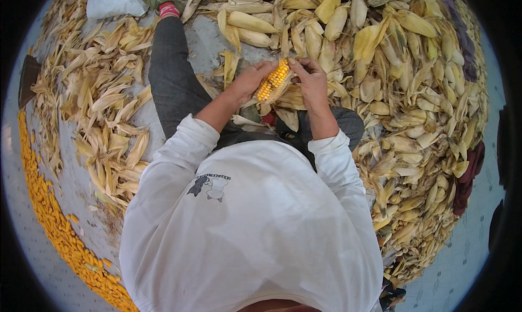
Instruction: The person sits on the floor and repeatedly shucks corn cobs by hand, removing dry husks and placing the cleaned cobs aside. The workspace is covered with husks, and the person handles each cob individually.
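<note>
A partly husked ear of corn is held between both hands above the lap, its yellow kernels bare on the upper left and pale husk along its lower right side. My left hand grips the ear from the left, thumb near its upper part. On the other side, my right hand has thumb and bent fingers at the ear's upper end, where the husk edge meets the kernels. Loose husk leaves hang or lie just below the ear, over the dark trousers.
Unhusked corn ears are heaped in front and along the right. Stripped husks lie at the left, beyond the outstretched leg. Husked yellow cobs form a long pile at the far left. A white sack lies at the top left.
</note>
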Motion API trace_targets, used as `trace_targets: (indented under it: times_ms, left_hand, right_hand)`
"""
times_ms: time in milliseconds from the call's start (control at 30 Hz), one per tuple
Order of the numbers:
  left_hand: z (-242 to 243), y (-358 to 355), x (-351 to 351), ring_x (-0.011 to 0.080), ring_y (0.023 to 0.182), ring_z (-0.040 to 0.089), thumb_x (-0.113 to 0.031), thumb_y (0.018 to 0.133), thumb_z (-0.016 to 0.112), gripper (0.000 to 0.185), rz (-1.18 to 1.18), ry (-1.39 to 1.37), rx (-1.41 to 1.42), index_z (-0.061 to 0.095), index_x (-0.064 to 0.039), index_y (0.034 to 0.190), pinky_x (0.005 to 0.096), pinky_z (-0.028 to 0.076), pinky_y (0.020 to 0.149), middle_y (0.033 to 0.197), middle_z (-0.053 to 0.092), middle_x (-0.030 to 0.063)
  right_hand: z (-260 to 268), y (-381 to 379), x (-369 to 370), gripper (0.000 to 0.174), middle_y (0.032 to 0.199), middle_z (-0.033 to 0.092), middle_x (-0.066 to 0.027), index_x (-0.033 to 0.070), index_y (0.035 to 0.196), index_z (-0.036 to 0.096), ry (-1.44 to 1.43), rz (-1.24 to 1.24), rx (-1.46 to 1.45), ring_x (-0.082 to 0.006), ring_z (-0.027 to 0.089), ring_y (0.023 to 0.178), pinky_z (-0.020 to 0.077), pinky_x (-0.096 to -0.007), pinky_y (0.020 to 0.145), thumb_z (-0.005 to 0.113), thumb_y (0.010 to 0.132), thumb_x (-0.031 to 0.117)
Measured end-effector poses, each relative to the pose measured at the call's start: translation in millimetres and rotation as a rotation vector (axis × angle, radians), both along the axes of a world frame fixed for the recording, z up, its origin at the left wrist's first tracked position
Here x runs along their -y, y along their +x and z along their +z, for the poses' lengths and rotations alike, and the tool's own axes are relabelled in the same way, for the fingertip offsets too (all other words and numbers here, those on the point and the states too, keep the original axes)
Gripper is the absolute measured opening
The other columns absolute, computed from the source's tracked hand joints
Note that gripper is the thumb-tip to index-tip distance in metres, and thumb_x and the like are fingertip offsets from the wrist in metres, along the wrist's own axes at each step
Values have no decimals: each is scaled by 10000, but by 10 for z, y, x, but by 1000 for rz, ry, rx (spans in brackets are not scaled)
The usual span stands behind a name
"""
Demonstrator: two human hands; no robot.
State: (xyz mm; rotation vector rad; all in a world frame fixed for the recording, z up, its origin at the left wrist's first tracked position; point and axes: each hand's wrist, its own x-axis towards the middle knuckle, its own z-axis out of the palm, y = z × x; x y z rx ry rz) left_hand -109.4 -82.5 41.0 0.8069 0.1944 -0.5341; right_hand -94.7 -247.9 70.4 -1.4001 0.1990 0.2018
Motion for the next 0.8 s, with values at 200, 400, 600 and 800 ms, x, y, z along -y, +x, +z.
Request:
trace_targets:
  times_ms: [200, 400, 600, 800]
  left_hand:
    - [31, -71, 139, 132, 902, 613, -300, 927, 547, 375, 74, 33, -33, 547, 1, 1149, 270, 511, 784, 1026, 627, 66]
    - [-67, 61, 106, 207, 926, 637, -401, 958, 439, 474, 226, -172, -184, 517, 0, 1198, 314, 528, 806, 1056, 631, 125]
    - [-195, 141, 7, 266, 872, 643, -441, 970, 373, 505, 248, -356, -127, 489, -5, 1196, 370, 550, 741, 980, 627, 162]
    - [-86, 249, -102, 263, 793, 658, -482, 954, 369, 532, 179, -353, -258, 518, -1, 1125, 374, 571, 634, 922, 636, 174]
  right_hand:
    - [-102, -24, 32, 164, 811, 620, -20, 29, 894, 606, 110, -160, 32, -88, 568, 719, 457, -223, 629, 683, 843, 165]
    - [-40, -122, -20, 135, 768, 593, -18, 12, 864, 599, 209, -120, 236, -93, 536, 678, 419, -217, 640, 658, 859, 134]
    - [64, -365, 97, 128, 681, 544, 19, 31, 865, 585, 112, 600, -228, -59, 489, 610, 377, -203, 538, 646, 853, 143]
    - [7, -486, 288, 246, 696, 570, 8, 12, 887, 603, -164, 780, -224, -74, 523, 628, 417, -220, 557, 696, 828, 232]
